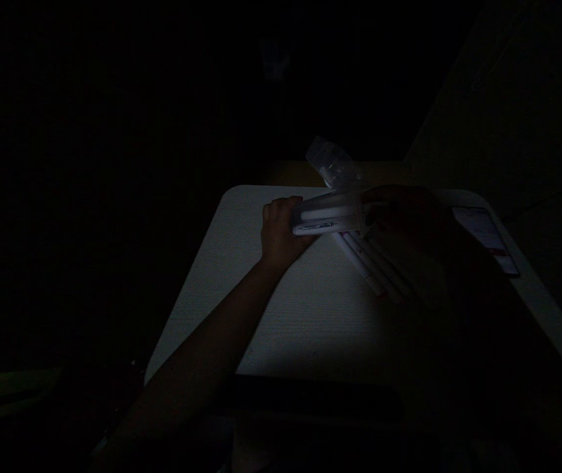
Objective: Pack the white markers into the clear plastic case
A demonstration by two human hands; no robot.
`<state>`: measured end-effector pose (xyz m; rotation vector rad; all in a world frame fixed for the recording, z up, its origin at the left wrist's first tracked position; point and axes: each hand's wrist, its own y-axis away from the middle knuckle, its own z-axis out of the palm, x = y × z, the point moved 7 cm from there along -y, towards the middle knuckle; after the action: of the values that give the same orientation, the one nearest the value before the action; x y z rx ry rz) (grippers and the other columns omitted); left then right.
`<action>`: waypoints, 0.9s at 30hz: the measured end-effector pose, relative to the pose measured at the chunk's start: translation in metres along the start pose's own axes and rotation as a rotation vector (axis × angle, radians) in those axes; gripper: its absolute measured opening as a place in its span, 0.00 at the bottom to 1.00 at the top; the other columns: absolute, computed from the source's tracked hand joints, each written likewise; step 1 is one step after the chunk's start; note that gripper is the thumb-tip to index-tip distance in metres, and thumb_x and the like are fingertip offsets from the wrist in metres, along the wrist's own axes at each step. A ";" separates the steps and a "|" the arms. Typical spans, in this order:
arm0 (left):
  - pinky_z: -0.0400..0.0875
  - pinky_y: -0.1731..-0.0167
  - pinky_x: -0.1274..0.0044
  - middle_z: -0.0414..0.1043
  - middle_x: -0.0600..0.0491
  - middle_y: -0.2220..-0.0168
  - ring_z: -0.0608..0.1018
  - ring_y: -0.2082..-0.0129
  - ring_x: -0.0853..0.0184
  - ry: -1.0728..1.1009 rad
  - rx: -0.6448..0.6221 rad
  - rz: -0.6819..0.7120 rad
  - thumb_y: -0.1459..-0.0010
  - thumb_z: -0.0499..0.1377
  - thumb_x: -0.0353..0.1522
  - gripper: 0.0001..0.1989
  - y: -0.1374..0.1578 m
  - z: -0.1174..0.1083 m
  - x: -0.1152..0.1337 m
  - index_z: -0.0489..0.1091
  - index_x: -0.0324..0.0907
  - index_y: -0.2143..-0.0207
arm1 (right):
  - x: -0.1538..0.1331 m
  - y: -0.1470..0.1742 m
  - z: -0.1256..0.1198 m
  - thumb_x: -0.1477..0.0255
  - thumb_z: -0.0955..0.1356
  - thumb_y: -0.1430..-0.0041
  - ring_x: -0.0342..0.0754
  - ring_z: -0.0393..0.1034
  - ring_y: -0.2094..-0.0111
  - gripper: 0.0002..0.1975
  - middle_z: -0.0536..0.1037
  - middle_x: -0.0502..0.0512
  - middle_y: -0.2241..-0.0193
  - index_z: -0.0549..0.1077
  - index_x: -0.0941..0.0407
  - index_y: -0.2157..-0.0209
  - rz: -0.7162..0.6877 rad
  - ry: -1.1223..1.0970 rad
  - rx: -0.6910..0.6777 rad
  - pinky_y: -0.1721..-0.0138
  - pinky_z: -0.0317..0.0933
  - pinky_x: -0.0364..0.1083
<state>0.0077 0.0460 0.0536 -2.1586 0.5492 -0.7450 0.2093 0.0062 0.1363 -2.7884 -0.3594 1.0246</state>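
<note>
My left hand (281,226) is wrapped around the closed end of a clear plastic pouch (327,213) with white pen-like sticks inside it. Dark print shows along the lower stick. At the pouch's other end is my right hand (399,207), deep in shadow, its fingers bent together; what they pinch is too dark to make out. Below the pouch, several white marker-like sticks (360,263) with reddish ends lie side by side on the table. A crinkled clear plastic flap (335,164) rises behind the pouch.
The pale table (222,282) has rounded corners and lies mostly in dim light. A phone-like flat device (488,240) with a lit face rests near the right edge, partly behind my right forearm. A greenish object (10,394) is at lower left, beyond the table.
</note>
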 end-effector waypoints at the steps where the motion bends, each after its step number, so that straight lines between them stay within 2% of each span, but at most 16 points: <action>1: 0.65 0.54 0.67 0.71 0.47 0.56 0.71 0.55 0.57 -0.003 0.003 0.003 0.58 0.65 0.59 0.39 0.000 0.000 0.000 0.65 0.44 0.50 | 0.000 0.000 0.000 0.76 0.63 0.42 0.43 0.74 0.62 0.17 0.80 0.55 0.59 0.79 0.59 0.55 -0.004 -0.008 -0.002 0.57 0.67 0.42; 4: 0.65 0.55 0.67 0.71 0.47 0.56 0.71 0.55 0.57 -0.006 0.015 0.011 0.58 0.64 0.60 0.40 0.001 0.000 0.000 0.65 0.44 0.50 | 0.002 0.000 0.000 0.76 0.63 0.43 0.45 0.75 0.61 0.17 0.80 0.56 0.59 0.78 0.60 0.55 0.010 -0.044 -0.003 0.58 0.66 0.43; 13: 0.65 0.55 0.67 0.71 0.47 0.55 0.71 0.55 0.57 0.011 0.015 0.002 0.57 0.64 0.60 0.40 0.001 -0.001 0.001 0.65 0.44 0.50 | -0.002 0.001 -0.001 0.75 0.62 0.42 0.50 0.74 0.53 0.18 0.79 0.58 0.56 0.78 0.60 0.54 0.047 -0.011 0.000 0.47 0.66 0.49; 20: 0.65 0.55 0.67 0.71 0.47 0.55 0.71 0.55 0.57 0.004 0.012 -0.007 0.58 0.65 0.59 0.41 0.001 -0.001 0.000 0.64 0.44 0.50 | 0.005 0.003 -0.009 0.75 0.63 0.42 0.47 0.74 0.59 0.17 0.80 0.59 0.61 0.79 0.61 0.55 0.031 -0.014 0.075 0.50 0.66 0.47; 24: 0.66 0.55 0.67 0.71 0.47 0.55 0.71 0.55 0.57 0.007 0.027 0.014 0.58 0.65 0.59 0.40 0.002 -0.002 0.001 0.64 0.44 0.50 | 0.008 0.005 -0.015 0.76 0.63 0.43 0.48 0.74 0.57 0.17 0.80 0.59 0.61 0.80 0.61 0.56 -0.032 -0.027 0.137 0.49 0.65 0.48; 27: 0.66 0.55 0.67 0.71 0.47 0.55 0.71 0.55 0.57 0.006 0.019 0.005 0.58 0.65 0.59 0.40 0.002 -0.002 0.000 0.65 0.44 0.50 | 0.009 0.004 -0.015 0.76 0.63 0.43 0.48 0.74 0.57 0.18 0.80 0.60 0.60 0.79 0.63 0.55 -0.012 -0.012 0.123 0.48 0.65 0.50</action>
<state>0.0060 0.0440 0.0528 -2.1371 0.5479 -0.7509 0.2268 0.0041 0.1412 -2.6695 -0.3028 1.0245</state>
